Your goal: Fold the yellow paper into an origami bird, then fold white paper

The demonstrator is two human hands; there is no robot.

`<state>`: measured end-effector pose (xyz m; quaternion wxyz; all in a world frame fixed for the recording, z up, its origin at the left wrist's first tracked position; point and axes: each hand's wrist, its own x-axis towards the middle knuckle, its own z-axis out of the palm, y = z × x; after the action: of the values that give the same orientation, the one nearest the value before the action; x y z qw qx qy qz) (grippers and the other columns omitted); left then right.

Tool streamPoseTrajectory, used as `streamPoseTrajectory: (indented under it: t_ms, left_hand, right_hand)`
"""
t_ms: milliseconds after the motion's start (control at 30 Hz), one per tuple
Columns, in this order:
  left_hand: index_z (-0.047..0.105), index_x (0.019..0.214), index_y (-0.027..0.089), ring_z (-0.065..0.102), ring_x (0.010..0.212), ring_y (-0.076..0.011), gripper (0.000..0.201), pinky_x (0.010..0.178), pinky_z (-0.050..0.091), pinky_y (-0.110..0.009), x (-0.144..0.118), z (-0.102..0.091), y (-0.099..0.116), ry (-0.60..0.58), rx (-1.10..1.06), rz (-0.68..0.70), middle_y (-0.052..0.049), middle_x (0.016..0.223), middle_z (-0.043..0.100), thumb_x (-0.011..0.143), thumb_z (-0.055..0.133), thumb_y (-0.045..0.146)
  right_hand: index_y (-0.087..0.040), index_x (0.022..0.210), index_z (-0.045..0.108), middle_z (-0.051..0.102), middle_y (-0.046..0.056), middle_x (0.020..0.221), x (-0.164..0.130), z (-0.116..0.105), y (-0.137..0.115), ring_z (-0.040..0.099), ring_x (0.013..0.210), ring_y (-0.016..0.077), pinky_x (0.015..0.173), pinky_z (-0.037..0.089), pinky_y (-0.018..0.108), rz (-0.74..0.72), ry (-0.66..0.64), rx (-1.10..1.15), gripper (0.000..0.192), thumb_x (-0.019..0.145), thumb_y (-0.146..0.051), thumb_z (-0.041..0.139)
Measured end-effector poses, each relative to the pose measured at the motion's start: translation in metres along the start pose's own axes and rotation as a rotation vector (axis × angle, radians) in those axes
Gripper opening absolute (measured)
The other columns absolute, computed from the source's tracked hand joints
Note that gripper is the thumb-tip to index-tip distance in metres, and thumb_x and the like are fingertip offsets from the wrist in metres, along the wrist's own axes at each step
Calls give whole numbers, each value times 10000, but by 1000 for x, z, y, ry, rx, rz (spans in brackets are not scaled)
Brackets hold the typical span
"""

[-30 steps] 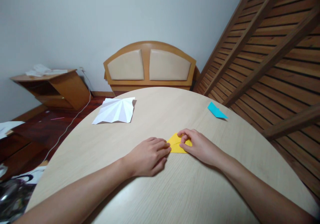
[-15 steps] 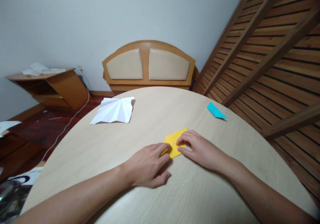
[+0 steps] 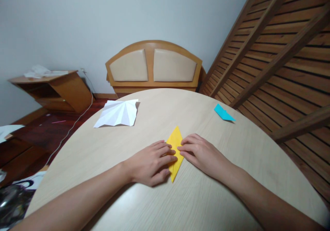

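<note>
A folded yellow paper (image 3: 176, 136) lies on the table in front of me, a narrow diamond with one point facing away and one toward me. My left hand (image 3: 152, 163) rests over its left side, fingers stretched and slightly spread, their tips pressing on the sheet. On the opposite edge, my right hand (image 3: 203, 152) has thumb and forefinger close together on the paper, the other fingers bent beside them. The fingers cover the middle of both long edges, so the creases there are partly hidden.
A creased white paper (image 3: 117, 114) lies at the table's far left and a folded turquoise paper (image 3: 223, 113) at its far right. The round table (image 3: 144, 207) stands before a headboard (image 3: 151, 45). Wooden slats (image 3: 283, 72) slope along the right side.
The yellow paper has turned so its long axis points away from me, and it looks narrower. My left fingers have moved further onto it; my right fingertips have shifted slightly left.
</note>
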<state>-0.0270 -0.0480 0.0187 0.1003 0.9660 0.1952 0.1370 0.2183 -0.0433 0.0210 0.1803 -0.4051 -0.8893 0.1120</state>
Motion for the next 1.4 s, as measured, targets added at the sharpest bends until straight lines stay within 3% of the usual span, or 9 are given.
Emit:
streamPoseTrajectory:
  t_ms: [200,367,500,800,1200,1400]
  left_hand:
    - [616,1254,156,610,1170,-241,333,1098,452,-420,-1,-2,-7,10,12,16,-129,1205,676,959,465,190]
    - [628,1223,154,545,1284,-270,314,1095,458,-428,-2,-3,-7,14,28,-25,-146,1407,573,951,476,184]
    - [616,1236,158,536,1296,-273,316,1103,454,-434,-2,-2,-8,10,16,-47,-138,1389,595,949,494,204]
    - [630,1231,155,546,1279,-284,321,1076,482,-435,-4,-3,-8,4,25,-62,-156,1385,585,944,503,221]
    - [651,1230,142,561,1273,-293,339,1119,423,-466,-4,-1,-11,47,37,-41,-169,1318,639,948,491,243]
    - [607,1296,130,530,1323,-305,397,1142,388,-488,-6,-3,-16,14,4,-5,-181,1357,621,928,504,235]
  right_hand:
    - [-240,1196,723,693,95,1186,-2,5,-6,579,1149,277,993,500,458,-8,-11,9,270,956,-309,620]
    - [-254,1341,624,623,96,1368,-3,9,-6,512,1271,306,1071,443,525,-15,-33,15,427,928,-360,643]
    - [-226,1430,524,562,103,1456,-5,13,-2,409,1394,328,1132,385,544,31,-41,38,555,924,-426,634]
    - [-212,1310,588,563,95,1457,-5,12,-3,342,1457,319,1160,368,531,64,-67,51,450,925,-442,630]
    - [-212,1325,609,537,68,1497,-4,14,2,328,1466,319,1173,355,516,45,-75,42,479,928,-479,616]
    - [-224,1327,612,540,78,1494,-5,16,4,325,1469,313,1172,348,528,42,-57,72,470,923,-464,634]
